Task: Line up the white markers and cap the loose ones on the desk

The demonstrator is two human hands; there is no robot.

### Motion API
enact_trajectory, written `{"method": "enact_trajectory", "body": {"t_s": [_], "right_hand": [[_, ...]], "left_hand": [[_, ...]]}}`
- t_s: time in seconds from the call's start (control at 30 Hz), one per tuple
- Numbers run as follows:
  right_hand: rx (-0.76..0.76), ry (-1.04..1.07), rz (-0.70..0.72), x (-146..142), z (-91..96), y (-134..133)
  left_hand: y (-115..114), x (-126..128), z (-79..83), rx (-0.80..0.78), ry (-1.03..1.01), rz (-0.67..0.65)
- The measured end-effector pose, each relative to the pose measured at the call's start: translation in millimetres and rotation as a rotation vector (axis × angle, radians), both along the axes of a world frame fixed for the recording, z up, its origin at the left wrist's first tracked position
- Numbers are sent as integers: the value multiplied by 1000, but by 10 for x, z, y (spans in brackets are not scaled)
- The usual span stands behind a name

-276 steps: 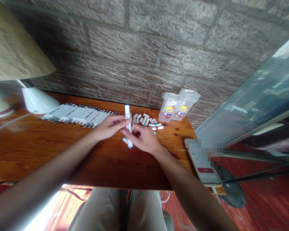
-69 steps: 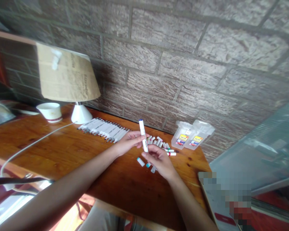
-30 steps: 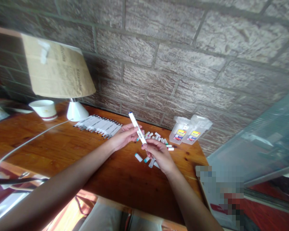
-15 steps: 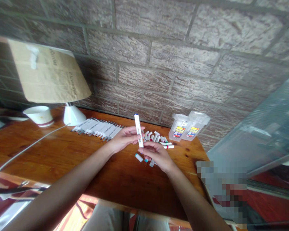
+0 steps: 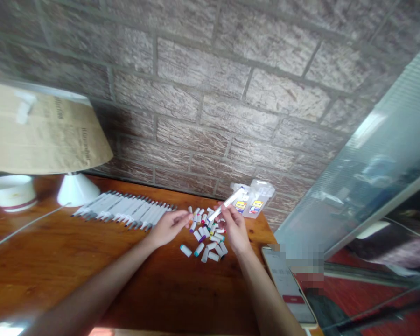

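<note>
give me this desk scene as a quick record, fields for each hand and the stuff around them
right hand: holds a white marker, tilted
left hand: fingertips near the loose caps; whether it grips one is unclear
caps: scattered, white, many with coloured ends
marker row: white markers side by side, left of the caps
containers: two, clear, labelled
lamp: at left, white cup beside it
phone: screen up, at right, partly pixelated
</note>
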State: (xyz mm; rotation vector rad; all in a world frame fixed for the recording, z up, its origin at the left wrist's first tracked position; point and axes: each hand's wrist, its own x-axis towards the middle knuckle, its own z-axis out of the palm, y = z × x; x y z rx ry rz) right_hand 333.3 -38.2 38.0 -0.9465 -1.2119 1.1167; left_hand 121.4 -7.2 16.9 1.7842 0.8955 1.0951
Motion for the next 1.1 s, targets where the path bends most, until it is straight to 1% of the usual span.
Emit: {"method": "enact_trajectory", "body": {"t_s": [0.07, 0.1, 0.2, 0.23, 0.3, 0.37, 0.4, 0.43, 0.5, 0.67, 0.73, 0.9, 1.1], "right_hand": [[41, -21, -160, 149, 136, 96], [69, -43, -240, 233, 232, 151], [244, -190, -431, 505, 582, 330], [273, -255, -479, 591, 703, 387], [268, -430, -550, 729, 922, 480], [191, -684, -618, 801, 1080, 535], [138, -800, -643, 810, 1128, 548], [103, -870, -654, 806, 1155, 552], [51, -956, -653, 770, 1146, 547], [-17, -1045, -615, 679, 969, 523], [-36, -1074, -606, 671, 925, 519], [-83, -1178, -555, 692, 930, 517], [-104, -1224, -517, 735, 932, 537]], "left_hand": [[5, -9, -3, 84, 37, 24], [1, -10, 2, 99, 38, 35], [-30, -2, 32, 103, 25, 44], [-41, 2, 44, 104, 24, 39], [-57, 5, 60, 117, 31, 25], [-59, -1, 65, 141, 37, 13], [-55, -8, 62, 155, 40, 12], [-49, -17, 57, 167, 42, 14], [-33, -38, 45, 183, 40, 26], [8, -77, 26, 175, 10, 54], [24, -81, 20, 173, 9, 56], [56, -74, -9, 196, 24, 54], [69, -73, -23, 228, 86, 74]]}}
